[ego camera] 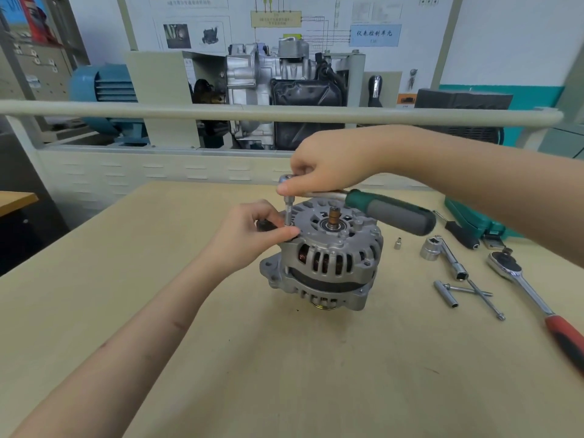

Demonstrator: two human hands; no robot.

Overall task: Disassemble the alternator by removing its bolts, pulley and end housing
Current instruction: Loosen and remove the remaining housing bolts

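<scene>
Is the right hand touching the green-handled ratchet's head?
Touching. The head view shows the right hand pinching the head of the ratchet above the alternator.

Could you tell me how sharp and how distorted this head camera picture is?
Head view: the alternator is fairly sharp; the right hand and the green ratchet handle show slight motion blur; wide-angle distortion bows the cream rail; lighting is soft, shadows faint.

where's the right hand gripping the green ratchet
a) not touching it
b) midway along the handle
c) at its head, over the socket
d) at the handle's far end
c: the right hand pinches the ratchet at its head, and the green handle sticks out free toward the right.
</scene>
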